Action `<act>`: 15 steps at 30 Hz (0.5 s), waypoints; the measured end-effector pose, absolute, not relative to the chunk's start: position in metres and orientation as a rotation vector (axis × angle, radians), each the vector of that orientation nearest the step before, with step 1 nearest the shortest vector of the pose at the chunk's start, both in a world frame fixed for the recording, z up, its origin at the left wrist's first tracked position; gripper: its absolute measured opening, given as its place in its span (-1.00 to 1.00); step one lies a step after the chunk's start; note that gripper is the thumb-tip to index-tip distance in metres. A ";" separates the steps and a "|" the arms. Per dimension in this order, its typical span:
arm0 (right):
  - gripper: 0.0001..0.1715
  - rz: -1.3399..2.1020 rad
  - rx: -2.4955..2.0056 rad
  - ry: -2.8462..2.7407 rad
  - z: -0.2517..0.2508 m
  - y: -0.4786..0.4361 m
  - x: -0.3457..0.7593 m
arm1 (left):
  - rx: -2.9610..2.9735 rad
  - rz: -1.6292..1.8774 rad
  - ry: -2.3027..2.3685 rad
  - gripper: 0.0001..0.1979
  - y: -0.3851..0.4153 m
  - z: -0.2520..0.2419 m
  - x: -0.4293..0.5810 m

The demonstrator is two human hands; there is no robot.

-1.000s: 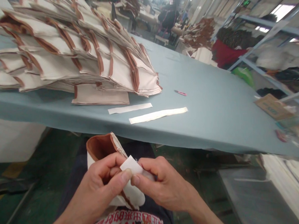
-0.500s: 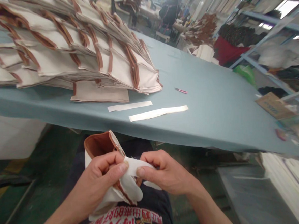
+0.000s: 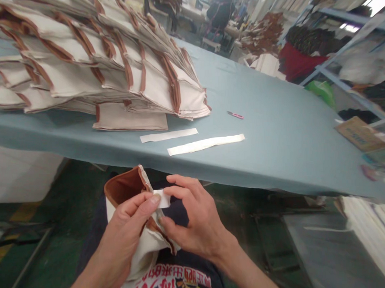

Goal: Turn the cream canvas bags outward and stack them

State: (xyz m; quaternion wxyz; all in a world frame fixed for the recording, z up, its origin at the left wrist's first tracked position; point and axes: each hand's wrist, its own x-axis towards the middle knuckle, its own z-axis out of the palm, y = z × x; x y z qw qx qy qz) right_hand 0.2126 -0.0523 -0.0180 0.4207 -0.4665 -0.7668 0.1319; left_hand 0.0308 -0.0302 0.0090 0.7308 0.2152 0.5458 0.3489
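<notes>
A cream fabric piece with brown lining [image 3: 125, 187] rests on my lap, its brown opening facing up. My left hand [image 3: 128, 219] pinches its seam edge together with the end of a short white strip [image 3: 163, 198]. Close to the strip's right side is my right hand [image 3: 195, 215], fingers apart and curved, thumb near the fabric's edge. Two flat strips lie near the table's front edge, a shorter one [image 3: 169, 135] and a longer one [image 3: 206, 144].
A large pile of cream and brown sewn pieces [image 3: 109, 66] covers the left of the blue table [image 3: 276, 134]. Small pink-handled snips [image 3: 235, 115] lie beyond the strips. Shelving [image 3: 341, 80] stands at right; a person [image 3: 219, 14] is in the background.
My right hand has let go of the white strip and spread its fingers. Less of the strip shows now, folded close to my left fingertips.
</notes>
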 end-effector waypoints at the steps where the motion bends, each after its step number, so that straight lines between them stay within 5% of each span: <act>1: -0.53 0.232 -1.167 -1.939 -0.022 -0.052 0.209 | 0.472 0.787 1.210 -0.53 -0.029 0.009 0.032; 15: -0.81 -0.098 -1.188 -1.911 -0.034 -0.043 0.194 | 0.543 0.774 1.233 -0.43 -0.026 0.001 0.033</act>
